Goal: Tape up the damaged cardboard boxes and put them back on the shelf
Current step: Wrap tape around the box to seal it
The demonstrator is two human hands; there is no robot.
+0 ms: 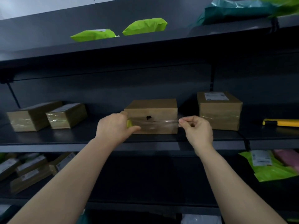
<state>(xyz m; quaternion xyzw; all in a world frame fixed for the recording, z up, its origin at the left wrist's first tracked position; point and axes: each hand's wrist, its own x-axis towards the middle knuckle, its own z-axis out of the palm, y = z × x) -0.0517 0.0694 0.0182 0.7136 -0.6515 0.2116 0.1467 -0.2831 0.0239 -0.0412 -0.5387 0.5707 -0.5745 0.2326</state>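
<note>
A brown cardboard box (152,109) with a dark hole in its front face stands on the middle shelf (64,143). A strip of clear tape (161,124) stretches across that front face. My left hand (114,128) grips a tape roll with a yellow-green core at the box's left edge; the roll is mostly hidden by my fingers. My right hand (196,128) pinches the free end of the tape just past the box's right edge.
Two taped boxes (48,118) lie at the left of the same shelf, and a taller labelled box (219,110) stands at the right. A yellow utility knife (280,122) lies far right. Green mailer bags (144,26) sit on the upper shelf; more boxes and bags fill the lower one.
</note>
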